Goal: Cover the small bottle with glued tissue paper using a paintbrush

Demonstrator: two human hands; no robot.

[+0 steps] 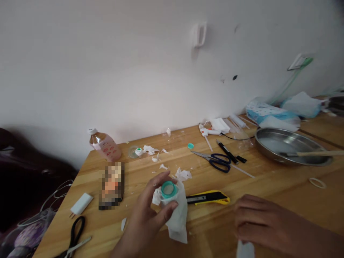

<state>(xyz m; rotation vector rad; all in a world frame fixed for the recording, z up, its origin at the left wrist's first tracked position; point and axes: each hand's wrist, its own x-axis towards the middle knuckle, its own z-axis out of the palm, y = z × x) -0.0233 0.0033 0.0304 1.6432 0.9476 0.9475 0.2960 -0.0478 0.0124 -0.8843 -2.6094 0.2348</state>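
Near the front middle of the table, my left hand (150,208) is closed round a bottle neck with a green rim (168,190). White tissue (178,216) wraps the neck and hangs down towards the front. My right hand (255,222) is at the lower right, fingers bent together on a piece of white tissue (245,249). A yellow and black utility knife (209,197) lies just behind, between the two hands. Torn tissue scraps (183,174) lie past the bottle neck.
Blue-handled scissors (219,163), a black marker (228,152), a glue gun (209,131) and a metal basin (290,147) lie behind on the right. A pink bottle (106,145), a blurred-out flat object (111,184), a white charger (81,204) and black-handled scissors (76,233) are left.
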